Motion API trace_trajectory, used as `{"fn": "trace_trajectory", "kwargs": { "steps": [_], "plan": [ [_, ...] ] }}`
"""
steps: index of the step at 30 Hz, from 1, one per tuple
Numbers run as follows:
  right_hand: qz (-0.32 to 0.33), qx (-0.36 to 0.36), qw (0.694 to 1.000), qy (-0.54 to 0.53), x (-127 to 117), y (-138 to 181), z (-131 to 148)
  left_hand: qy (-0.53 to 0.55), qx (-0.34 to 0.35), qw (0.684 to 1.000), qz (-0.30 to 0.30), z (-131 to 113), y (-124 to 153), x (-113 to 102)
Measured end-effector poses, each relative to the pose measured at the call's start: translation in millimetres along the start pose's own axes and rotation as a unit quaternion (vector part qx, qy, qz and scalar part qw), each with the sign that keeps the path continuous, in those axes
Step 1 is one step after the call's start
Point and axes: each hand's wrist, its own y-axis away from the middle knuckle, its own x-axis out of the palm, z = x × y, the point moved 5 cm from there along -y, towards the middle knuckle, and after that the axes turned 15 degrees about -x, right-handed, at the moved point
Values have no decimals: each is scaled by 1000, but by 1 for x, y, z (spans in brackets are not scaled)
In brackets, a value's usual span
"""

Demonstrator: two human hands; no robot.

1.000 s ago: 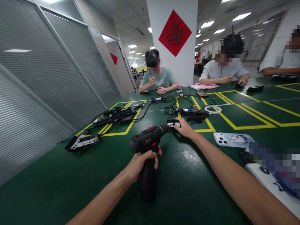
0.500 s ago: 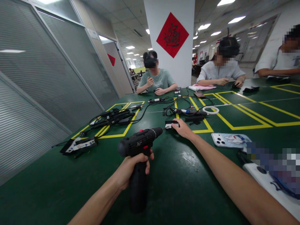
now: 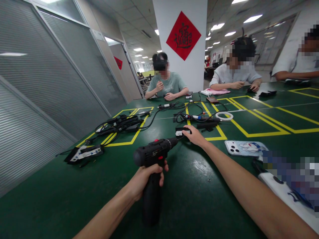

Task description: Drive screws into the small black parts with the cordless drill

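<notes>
My left hand point(image 3: 147, 181) is wrapped round the grip of a black cordless drill point(image 3: 153, 151) with red buttons. Its chuck points away to the right, and a thin bit reaches towards a small black-and-white block point(image 3: 179, 133). Whether the bit touches the block cannot be made out. My right hand point(image 3: 194, 135) grips that block from the right, holding it at the table surface, with the fingers covering its right end.
Tangled black cables point(image 3: 122, 124) lie left on the green table point(image 3: 99, 196). More cables and a white ring point(image 3: 224, 116) lie beyond my right hand. A patterned phone point(image 3: 245, 148) rests by my right forearm. Several people sit across the table.
The drill in my left hand has shifted right and slightly down, its chuck now nearer the block. My right hand keeps its hold on the block, nearly still.
</notes>
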Motion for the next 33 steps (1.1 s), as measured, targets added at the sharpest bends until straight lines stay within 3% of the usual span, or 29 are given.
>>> {"fn": "trace_trajectory", "kwargs": {
  "steps": [21, 33],
  "plan": [
    [3, 3, 1000, -4, 1, 0, -2, -36, 32, 999, 9, 3, -4, -10],
    [2, 0, 1000, -11, 0, 0, -1, -35, 12, 999, 14, 6, -1, -9]
  ]
}}
